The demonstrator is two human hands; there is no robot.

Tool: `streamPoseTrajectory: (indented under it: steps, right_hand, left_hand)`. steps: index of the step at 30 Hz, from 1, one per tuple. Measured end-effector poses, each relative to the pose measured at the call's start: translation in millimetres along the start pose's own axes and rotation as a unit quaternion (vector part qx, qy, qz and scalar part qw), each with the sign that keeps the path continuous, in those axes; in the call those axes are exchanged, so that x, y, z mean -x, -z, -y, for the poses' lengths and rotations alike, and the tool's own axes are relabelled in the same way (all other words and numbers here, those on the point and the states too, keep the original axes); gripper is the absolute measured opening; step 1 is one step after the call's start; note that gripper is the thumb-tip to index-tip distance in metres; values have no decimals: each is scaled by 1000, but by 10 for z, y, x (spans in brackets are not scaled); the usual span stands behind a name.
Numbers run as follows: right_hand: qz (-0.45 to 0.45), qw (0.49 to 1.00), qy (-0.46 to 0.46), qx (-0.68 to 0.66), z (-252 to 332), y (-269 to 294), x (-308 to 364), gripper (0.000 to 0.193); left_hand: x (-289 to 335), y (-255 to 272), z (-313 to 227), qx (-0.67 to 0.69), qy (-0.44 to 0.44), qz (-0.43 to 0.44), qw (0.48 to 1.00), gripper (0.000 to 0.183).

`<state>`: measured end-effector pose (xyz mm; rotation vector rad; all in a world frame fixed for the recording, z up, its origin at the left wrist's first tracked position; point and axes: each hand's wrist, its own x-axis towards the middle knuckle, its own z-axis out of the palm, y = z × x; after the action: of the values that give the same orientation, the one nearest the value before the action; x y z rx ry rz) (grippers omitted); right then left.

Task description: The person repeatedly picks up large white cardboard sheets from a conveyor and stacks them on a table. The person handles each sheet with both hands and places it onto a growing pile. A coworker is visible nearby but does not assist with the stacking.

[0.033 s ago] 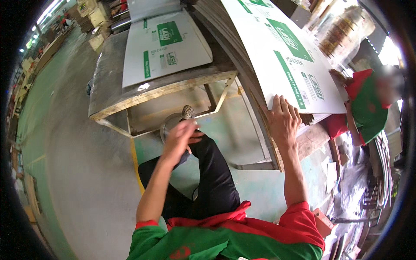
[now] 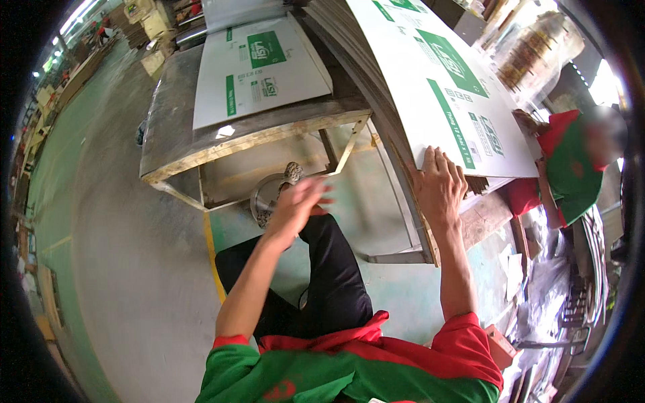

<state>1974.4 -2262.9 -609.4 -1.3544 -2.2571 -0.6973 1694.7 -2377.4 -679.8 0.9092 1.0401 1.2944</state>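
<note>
A white cardboard sheet with green printing tops a tall stack of sheets at the right. My right hand rests on its near left corner, fingers stretched out on the surface; the thumb is mostly hidden. My left hand hangs over my legs, touching no sheet. Motion blurs it somewhat, but the fingers look apart and nothing shows in them. Another printed white sheet lies on the low wood-edged table ahead, left of the stack.
At the right edge a co-worker in red and green has hands at the top sheet's far side. Rollers stand beyond the table. A plastic-wrapped bundle is behind the stack. My legs are close to the table's frame.
My left hand has shifted slightly right and up, its fingers spreading more. The view has moved a little; my right hand stays on the sheet's corner.
</note>
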Motion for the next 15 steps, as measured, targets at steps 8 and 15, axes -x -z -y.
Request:
streamPoseTrajectory:
  steps: [8,15]
  right_hand:
    - [42,997,-5,-70,1,599,-588,31]
    - [-184,978,28,-95,-186,1076,-706,32]
  left_hand:
    - [-1121,-1131,-955,8,122,114,986,65]
    - [-1116,-1074,-1831,-1,-49,-91,995,33]
